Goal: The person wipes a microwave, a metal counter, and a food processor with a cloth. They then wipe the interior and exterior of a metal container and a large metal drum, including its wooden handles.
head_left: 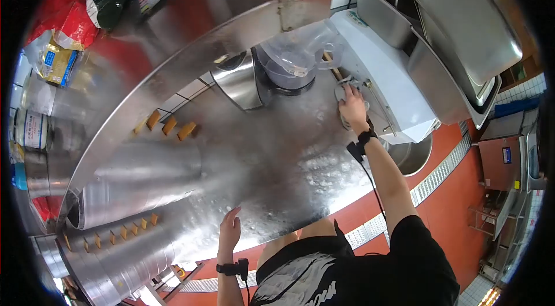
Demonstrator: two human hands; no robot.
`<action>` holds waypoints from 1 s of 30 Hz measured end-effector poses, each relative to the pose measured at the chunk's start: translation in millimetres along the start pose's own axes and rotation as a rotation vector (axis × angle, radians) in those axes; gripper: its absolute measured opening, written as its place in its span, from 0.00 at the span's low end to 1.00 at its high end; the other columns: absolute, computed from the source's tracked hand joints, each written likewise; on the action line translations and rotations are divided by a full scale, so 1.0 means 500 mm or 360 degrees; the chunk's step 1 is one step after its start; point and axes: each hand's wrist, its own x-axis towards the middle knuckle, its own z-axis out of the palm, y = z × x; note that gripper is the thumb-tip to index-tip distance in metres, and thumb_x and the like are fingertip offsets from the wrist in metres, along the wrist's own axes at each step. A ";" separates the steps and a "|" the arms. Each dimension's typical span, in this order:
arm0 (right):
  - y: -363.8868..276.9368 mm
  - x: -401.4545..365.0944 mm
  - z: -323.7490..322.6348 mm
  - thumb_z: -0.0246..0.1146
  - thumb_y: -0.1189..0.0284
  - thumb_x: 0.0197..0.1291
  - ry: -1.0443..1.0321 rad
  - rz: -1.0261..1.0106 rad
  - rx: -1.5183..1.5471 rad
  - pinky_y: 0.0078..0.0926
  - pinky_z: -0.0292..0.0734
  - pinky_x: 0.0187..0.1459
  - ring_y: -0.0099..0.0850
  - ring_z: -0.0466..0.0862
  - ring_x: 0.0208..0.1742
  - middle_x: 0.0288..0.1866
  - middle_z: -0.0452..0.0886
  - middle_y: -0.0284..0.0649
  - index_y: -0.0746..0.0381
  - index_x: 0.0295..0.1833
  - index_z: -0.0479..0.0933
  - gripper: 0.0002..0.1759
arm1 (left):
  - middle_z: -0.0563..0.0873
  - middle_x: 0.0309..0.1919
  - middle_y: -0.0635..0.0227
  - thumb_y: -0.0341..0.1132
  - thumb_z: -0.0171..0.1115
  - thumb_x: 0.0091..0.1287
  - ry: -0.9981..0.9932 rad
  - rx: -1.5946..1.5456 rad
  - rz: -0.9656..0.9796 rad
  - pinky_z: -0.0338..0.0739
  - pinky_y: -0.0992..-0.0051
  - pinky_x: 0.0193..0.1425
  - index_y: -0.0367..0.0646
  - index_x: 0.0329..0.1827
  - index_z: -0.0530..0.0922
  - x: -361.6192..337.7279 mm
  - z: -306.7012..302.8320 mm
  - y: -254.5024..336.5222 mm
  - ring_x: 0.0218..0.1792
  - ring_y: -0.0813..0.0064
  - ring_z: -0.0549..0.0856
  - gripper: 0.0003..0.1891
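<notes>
My right hand point(352, 107) reaches to the far right part of the steel counter point(260, 144), its fingers on a greyish item point(342, 93) beside the white machine; its exact shape is partly hidden by the hand. My left hand point(230, 228) is near the counter's front edge, fingers extended, with nothing in it. Left of my right hand stands a clear plastic container point(289, 72) on a dark base, and next to it a shiny steel appliance point(236, 80).
A white machine point(381, 75) borders the counter on the right, with steel pans point(468, 23) above. A steel bowl point(411, 156) sits below it. A large metal cylinder point(139, 182) lies left. Bags and jars fill the upper-left shelf point(144, 83).
</notes>
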 end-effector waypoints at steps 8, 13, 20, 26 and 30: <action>-0.080 -0.177 0.025 0.65 0.74 0.46 -0.0323 -0.0906 -0.0046 0.47 0.66 0.70 0.54 0.71 0.68 0.69 0.72 0.52 0.60 0.68 0.68 0.38 | 0.83 0.58 0.51 0.25 0.51 0.72 0.0122 -0.0039 -0.0013 0.77 0.60 0.62 0.42 0.61 0.79 0.003 0.036 0.056 0.60 0.49 0.82 0.17; -0.047 0.010 0.051 0.67 0.73 0.47 -0.0065 -0.0671 -0.0115 0.49 0.60 0.74 0.55 0.68 0.71 0.71 0.69 0.54 0.65 0.67 0.67 0.37 | 0.83 0.58 0.49 0.23 0.51 0.71 0.0219 -0.0018 -0.0050 0.78 0.59 0.61 0.42 0.61 0.79 -0.015 0.023 0.104 0.59 0.48 0.82 0.17; -0.041 0.118 0.063 0.65 0.74 0.49 -0.0267 -0.0675 -0.0129 0.48 0.61 0.73 0.55 0.69 0.70 0.68 0.72 0.55 0.62 0.67 0.68 0.35 | 0.82 0.58 0.49 0.24 0.51 0.71 0.0165 -0.0053 -0.0151 0.78 0.60 0.61 0.42 0.62 0.79 -0.070 0.033 0.084 0.58 0.47 0.82 0.18; -0.044 -0.202 0.041 0.66 0.73 0.45 -0.0307 -0.0899 -0.0255 0.56 0.62 0.70 0.56 0.69 0.68 0.66 0.72 0.52 0.59 0.69 0.67 0.40 | 0.83 0.56 0.51 0.26 0.51 0.70 0.0274 -0.0167 -0.0230 0.76 0.59 0.62 0.42 0.62 0.78 -0.077 0.034 0.041 0.57 0.48 0.82 0.19; -0.169 -0.432 0.030 0.68 0.73 0.39 -0.0838 -0.1508 0.0139 0.57 0.64 0.69 0.54 0.69 0.68 0.66 0.71 0.49 0.58 0.67 0.70 0.41 | 0.84 0.55 0.52 0.24 0.53 0.70 0.0360 -0.0201 -0.0200 0.79 0.61 0.56 0.43 0.60 0.80 -0.074 0.026 0.015 0.53 0.50 0.84 0.17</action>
